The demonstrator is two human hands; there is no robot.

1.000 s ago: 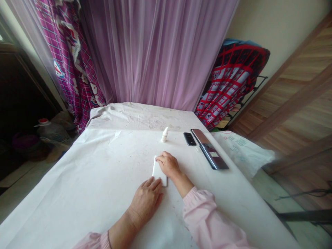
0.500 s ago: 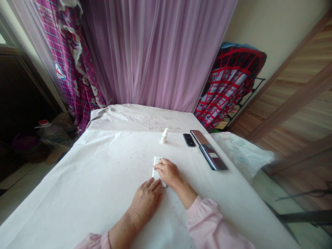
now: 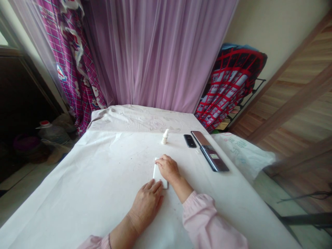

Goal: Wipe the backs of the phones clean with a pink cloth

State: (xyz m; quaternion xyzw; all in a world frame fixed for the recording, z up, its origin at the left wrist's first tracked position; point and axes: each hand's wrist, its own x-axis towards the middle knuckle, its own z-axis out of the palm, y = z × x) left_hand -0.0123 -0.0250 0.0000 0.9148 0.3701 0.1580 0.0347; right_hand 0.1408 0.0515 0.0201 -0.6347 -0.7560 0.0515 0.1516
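A white phone-sized slab (image 3: 157, 172) lies flat on the white-covered table (image 3: 90, 180). My right hand (image 3: 169, 168) rests on top of it with the fingers curled down, pressing on its upper part. My left hand (image 3: 146, 203) lies flat on the cloth, its fingertips touching the slab's near end. Whether anything is pinched under my right fingers cannot be seen.
A small white bottle (image 3: 165, 136) stands beyond my hands. To its right lie a small black device (image 3: 190, 140) and two dark phones (image 3: 210, 154) in a row. Purple curtains hang behind the table. A white bag (image 3: 243, 152) lies off the right edge.
My right hand slid a little back and forth over the slab. My left hand stayed at its near end.
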